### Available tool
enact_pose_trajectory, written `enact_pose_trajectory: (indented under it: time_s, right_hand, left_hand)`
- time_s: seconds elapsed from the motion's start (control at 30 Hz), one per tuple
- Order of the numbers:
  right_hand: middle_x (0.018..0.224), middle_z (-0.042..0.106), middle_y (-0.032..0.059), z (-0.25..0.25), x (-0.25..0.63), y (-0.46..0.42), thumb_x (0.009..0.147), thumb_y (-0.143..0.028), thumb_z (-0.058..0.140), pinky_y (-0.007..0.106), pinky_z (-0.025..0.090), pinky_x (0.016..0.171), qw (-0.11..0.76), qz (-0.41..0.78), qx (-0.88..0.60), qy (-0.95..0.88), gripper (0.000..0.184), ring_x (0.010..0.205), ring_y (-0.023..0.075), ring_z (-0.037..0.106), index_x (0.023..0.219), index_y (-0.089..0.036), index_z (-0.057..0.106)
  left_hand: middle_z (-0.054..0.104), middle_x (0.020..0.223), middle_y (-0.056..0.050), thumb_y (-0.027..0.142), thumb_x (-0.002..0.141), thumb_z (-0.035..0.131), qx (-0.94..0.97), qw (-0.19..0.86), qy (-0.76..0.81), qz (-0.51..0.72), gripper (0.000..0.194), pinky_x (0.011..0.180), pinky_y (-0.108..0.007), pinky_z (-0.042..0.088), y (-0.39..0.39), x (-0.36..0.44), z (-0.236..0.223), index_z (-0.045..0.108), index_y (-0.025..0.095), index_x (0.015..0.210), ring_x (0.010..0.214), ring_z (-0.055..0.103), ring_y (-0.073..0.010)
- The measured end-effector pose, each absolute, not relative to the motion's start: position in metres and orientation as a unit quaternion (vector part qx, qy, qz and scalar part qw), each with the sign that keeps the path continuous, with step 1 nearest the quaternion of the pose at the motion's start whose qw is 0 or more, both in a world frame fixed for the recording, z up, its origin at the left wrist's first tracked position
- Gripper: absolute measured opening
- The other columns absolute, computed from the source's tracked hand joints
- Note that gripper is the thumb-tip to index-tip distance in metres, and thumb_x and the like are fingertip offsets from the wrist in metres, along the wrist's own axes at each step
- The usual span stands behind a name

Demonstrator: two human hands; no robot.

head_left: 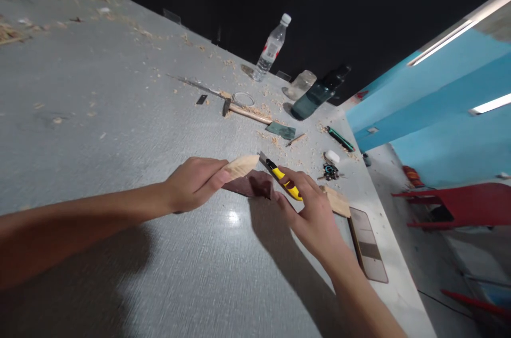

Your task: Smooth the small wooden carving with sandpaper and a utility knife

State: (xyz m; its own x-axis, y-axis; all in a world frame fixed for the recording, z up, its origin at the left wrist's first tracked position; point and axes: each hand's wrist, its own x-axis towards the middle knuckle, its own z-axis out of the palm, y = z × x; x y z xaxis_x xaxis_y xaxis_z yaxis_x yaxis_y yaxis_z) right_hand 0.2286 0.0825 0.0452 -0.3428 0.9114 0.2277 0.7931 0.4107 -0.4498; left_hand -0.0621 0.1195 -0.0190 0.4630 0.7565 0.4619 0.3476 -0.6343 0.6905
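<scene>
My left hand [194,183] is closed round a pale, flat piece of wood [240,166] that points to the right. My right hand [313,210] grips a yellow and black utility knife [284,180], whose blade reaches up-left toward the tip of the wood. Under both lies a dark reddish sheet [250,183], perhaps sandpaper, flat on the grey table [120,114]. A second small wood block [338,201] sits just right of my right hand.
Wood shavings lie scattered near a hammer [243,110], a saw blade [195,85] and a tape ring [243,99]. At the back stand a clear water bottle [271,48], a glass jar [301,84] and a dark bottle [317,94]. Keys [330,171], a phone [369,245] and a red chair [459,205] are at the right.
</scene>
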Motion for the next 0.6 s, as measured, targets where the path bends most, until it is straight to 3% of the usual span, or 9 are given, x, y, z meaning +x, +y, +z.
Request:
enact_pose_trajectory:
  time_s: [0.17,0.3,0.47,0.53,0.6]
  right_hand:
    - [0.131,0.075,0.0093,0.034,0.191,0.064,0.098,-0.048,0.077,0.042,0.059,0.087,0.343,0.407,-0.484,-0.695,0.046,0.107,0.0247,0.07,0.14,-0.031,0.067]
    - [0.114,0.078,0.0038,0.019,0.158,0.056,0.095,-0.05,0.08,0.04,0.059,0.087,0.427,0.559,-0.424,-0.57,0.033,0.101,0.0214,0.07,0.124,-0.034,0.076]
    - [0.099,0.076,0.0013,0.022,0.15,0.073,0.095,-0.048,0.08,0.034,0.058,0.082,0.52,0.527,-0.428,-0.517,0.022,0.09,0.0183,0.069,0.106,-0.029,0.077]
    - [0.092,0.072,-0.0001,0.03,0.158,0.091,0.097,-0.048,0.076,0.031,0.055,0.073,0.548,0.461,-0.445,-0.538,0.021,0.081,0.0166,0.066,0.101,-0.027,0.073]
    - [0.082,0.066,-0.0027,0.037,0.167,0.11,0.098,-0.044,0.073,0.027,0.05,0.064,0.536,0.369,-0.461,-0.603,0.018,0.071,0.0142,0.06,0.098,-0.027,0.069]
  left_hand:
    - [0.066,0.074,-0.002,0.044,0.115,0.029,0.811,0.268,0.231,0.466,0.049,0.059,-0.027,0.044,0.112,-0.061,-0.017,0.063,0.019,0.09,0.062,0.059,-0.0147]
    - [0.061,0.071,0.001,0.042,0.115,0.033,0.831,0.275,0.19,0.445,0.044,0.061,-0.028,0.043,0.102,-0.057,-0.013,0.057,0.02,0.085,0.062,0.056,-0.0142]
    - [0.073,0.094,-0.005,0.054,0.116,0.026,0.845,0.262,0.257,0.389,0.052,0.072,-0.031,0.053,0.105,-0.06,-0.01,0.064,0.019,0.106,0.082,0.07,-0.0192]
    - [0.074,0.096,-0.007,0.051,0.115,0.033,0.879,0.147,0.285,0.352,0.047,0.073,-0.035,0.053,0.104,-0.06,-0.009,0.066,0.019,0.108,0.084,0.07,-0.0221]
    - [0.075,0.098,-0.008,0.034,0.111,0.047,0.902,-0.011,0.326,0.283,0.028,0.072,-0.038,0.053,0.097,-0.055,-0.009,0.069,0.016,0.111,0.086,0.07,-0.0247]
